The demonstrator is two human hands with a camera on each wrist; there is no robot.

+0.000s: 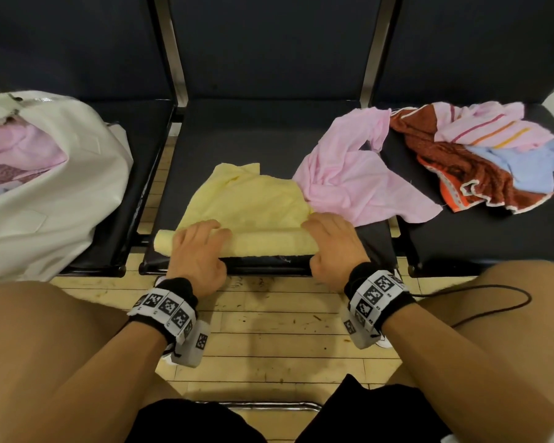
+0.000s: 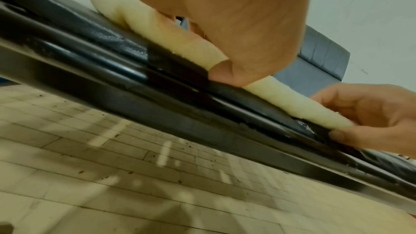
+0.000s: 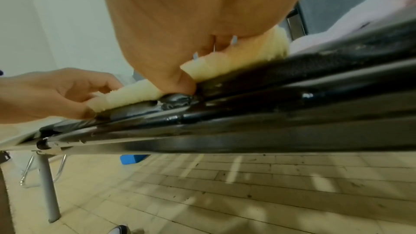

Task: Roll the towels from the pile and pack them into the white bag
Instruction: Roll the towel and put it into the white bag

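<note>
A yellow towel (image 1: 247, 203) lies on the middle black seat (image 1: 269, 135), its near edge wound into a thin roll (image 1: 269, 243) along the seat's front. My left hand (image 1: 203, 251) grips the roll near its left end, fingers curled over the top and thumb on the near side. My right hand (image 1: 328, 244) grips the right end the same way. The wrist views show the roll (image 2: 281, 99) (image 3: 135, 95) held between fingers and thumb of each hand. The white bag (image 1: 61, 193) sits open on the left seat with pink cloth inside.
The towel pile lies on the right seat: a pink towel (image 1: 359, 183) spilling onto the middle seat beside the yellow one, a red-brown towel (image 1: 461, 167), a striped pink one (image 1: 493, 129) and a blue one (image 1: 525, 167). My bare knees flank a wooden floor (image 1: 285, 340).
</note>
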